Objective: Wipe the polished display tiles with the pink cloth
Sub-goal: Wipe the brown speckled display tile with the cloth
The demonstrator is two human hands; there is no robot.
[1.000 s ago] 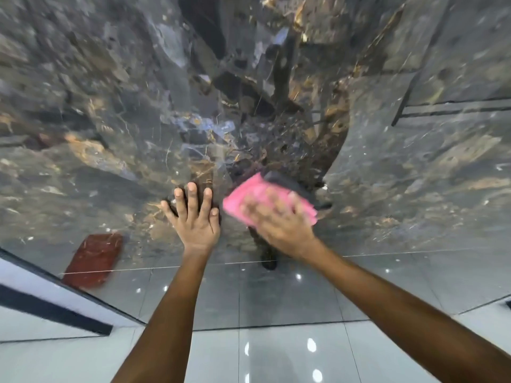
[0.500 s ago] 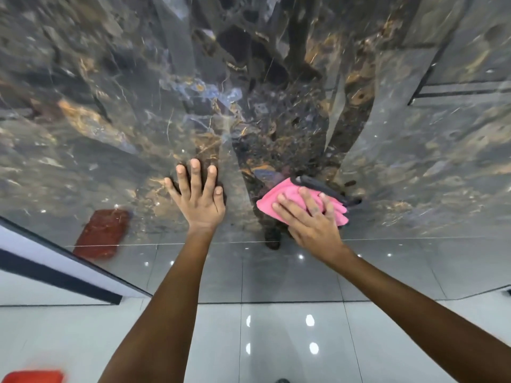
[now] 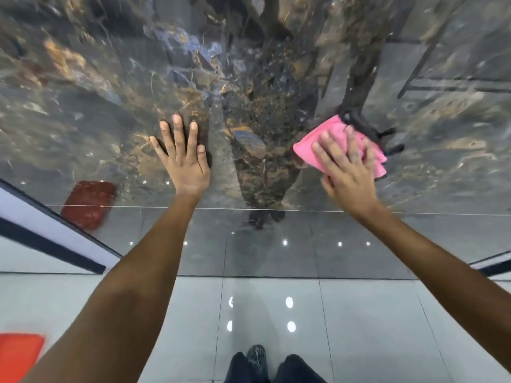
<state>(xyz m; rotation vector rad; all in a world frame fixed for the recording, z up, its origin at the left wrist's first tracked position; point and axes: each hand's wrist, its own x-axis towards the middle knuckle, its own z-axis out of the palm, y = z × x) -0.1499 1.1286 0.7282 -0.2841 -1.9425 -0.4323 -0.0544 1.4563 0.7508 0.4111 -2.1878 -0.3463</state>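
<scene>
Both arms are reaching forward and almost fully extended toward the polished display tile (image 3: 83,111), a large dark marbled slab with gold and blue veining standing upright in front of the person. The left hand (image 3: 184,158) is lying flat against the glossy surface, palm down, with its fingers straight and slightly spread and the thumb angling out to the left; it is holding nothing. The right hand (image 3: 345,167) is sitting further to the right and at about the same height, with its fingers straight and fanned, pressing the pink cloth (image 3: 318,142) flat against the tile. The cloth is lying crumpled under the palm and fingers, its edges showing to the left of the hand and past the fingertips on the right. Just above and to the right of the cloth, the dark reflection of the hand is showing in the polish. Below the slab, the pale glossy floor tiles (image 3: 359,313) are reflecting small ceiling lights. The person's dark shoe (image 3: 257,357) is showing at the bottom edge, and an orange-red object (image 3: 19,355) is lying blurred at the lower left corner.
</scene>
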